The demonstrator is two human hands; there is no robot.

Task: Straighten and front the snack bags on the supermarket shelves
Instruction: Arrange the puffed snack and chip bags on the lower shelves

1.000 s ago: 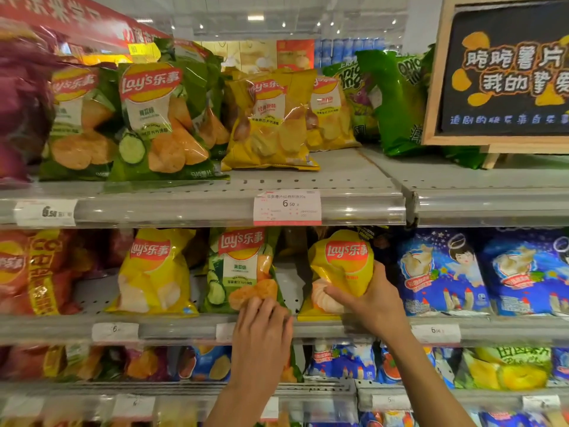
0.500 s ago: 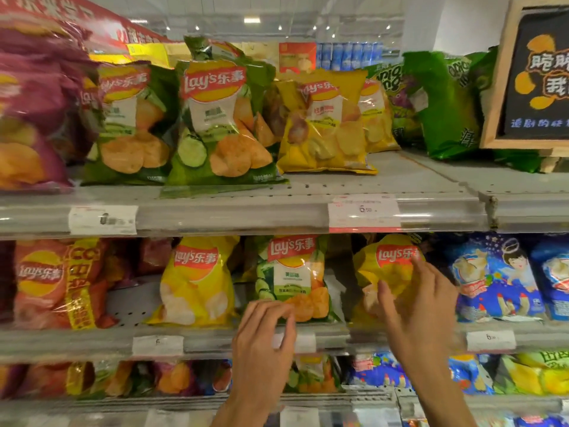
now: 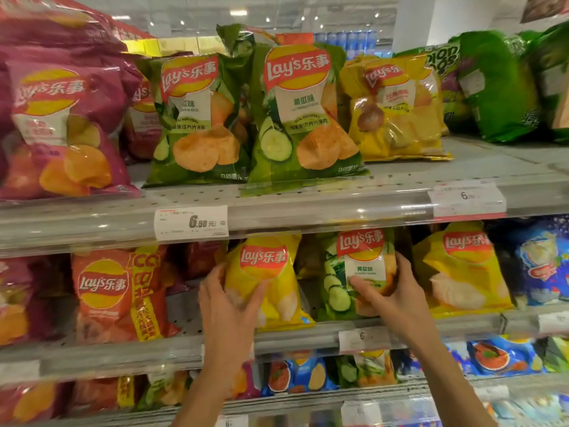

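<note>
Below the 6.50 price tag, on the middle shelf, the left hand's fingers curl round the left edge of a yellow Lay's bag, thumb across its front. The left hand grips it upright, just under and right of the tag. Further right of the tag, the right hand grasps a green cucumber bag, thumb on the label and fingers round its right edge (both bags face forward). Beyond that stands 1 more yellow bag; left of the tag sits a red Lay's bag. Above the tag, 2 large green bags stand at the top shelf's front.
</note>
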